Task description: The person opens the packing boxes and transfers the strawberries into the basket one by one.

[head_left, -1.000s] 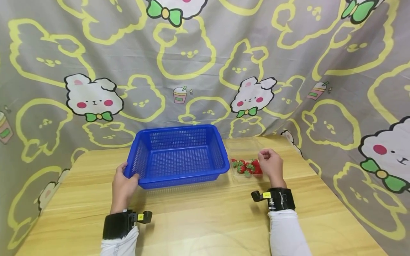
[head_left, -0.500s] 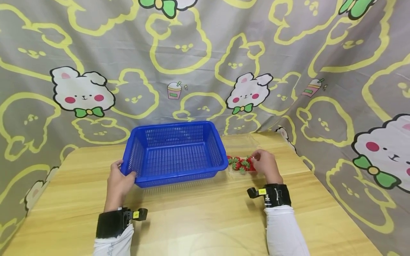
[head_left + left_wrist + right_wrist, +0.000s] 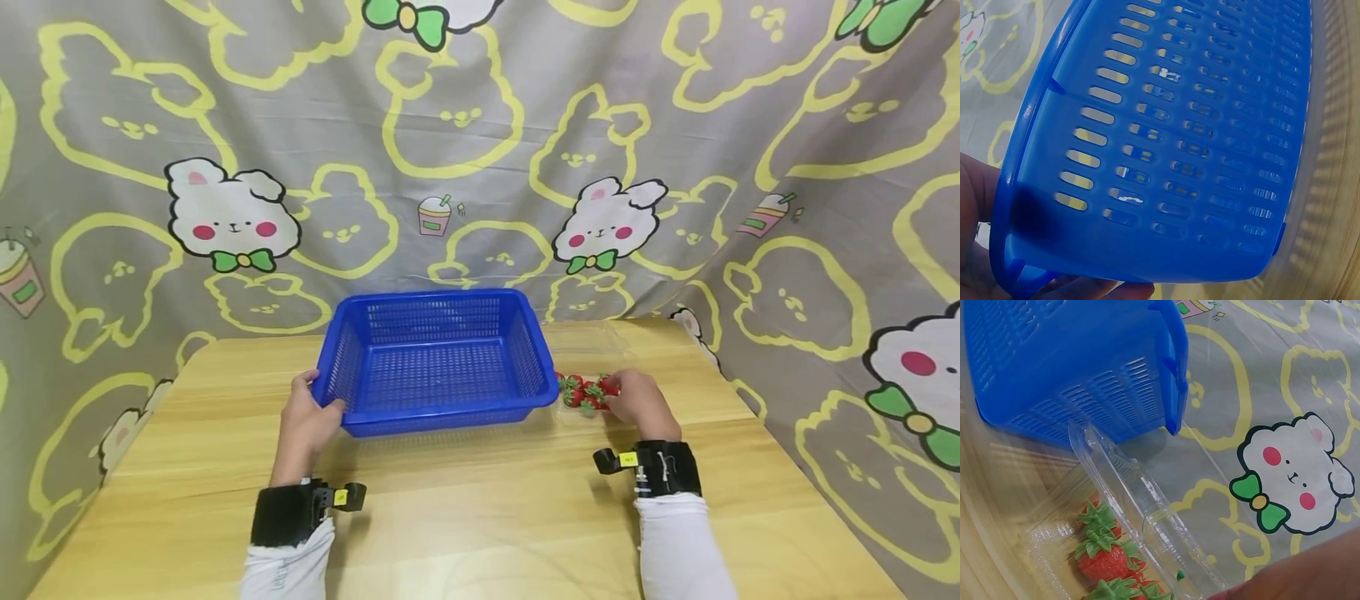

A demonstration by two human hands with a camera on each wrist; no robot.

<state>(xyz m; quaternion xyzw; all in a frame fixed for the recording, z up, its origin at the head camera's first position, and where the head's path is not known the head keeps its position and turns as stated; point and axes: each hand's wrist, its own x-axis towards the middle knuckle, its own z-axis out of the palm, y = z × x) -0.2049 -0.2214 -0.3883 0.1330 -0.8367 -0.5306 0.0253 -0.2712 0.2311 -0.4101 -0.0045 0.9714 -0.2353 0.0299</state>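
A blue plastic basket (image 3: 442,408) with slotted walls stands on the table, nothing in it. My left hand (image 3: 307,421) grips its near left corner, thumb over the rim and fingers curled under it, as the left wrist view shows with the fingers (image 3: 1085,289). Right of the basket, several red strawberries (image 3: 579,393) with green leaves lie in a clear plastic box (image 3: 1166,519). My right hand (image 3: 643,404) reaches down to the strawberries at the box's right side. Its fingertips are mostly hidden, and I cannot tell whether they pinch one.
Behind the strawberries lies the box's transparent lid (image 3: 588,337), close to the basket's right wall. The wooden table (image 3: 480,508) ends at a grey patterned curtain (image 3: 465,150) at the back and sides.
My right hand has come down from above the right end of the strawberries to right at them. The left hand keeps its hold on the basket's corner. The head view has shifted slightly.
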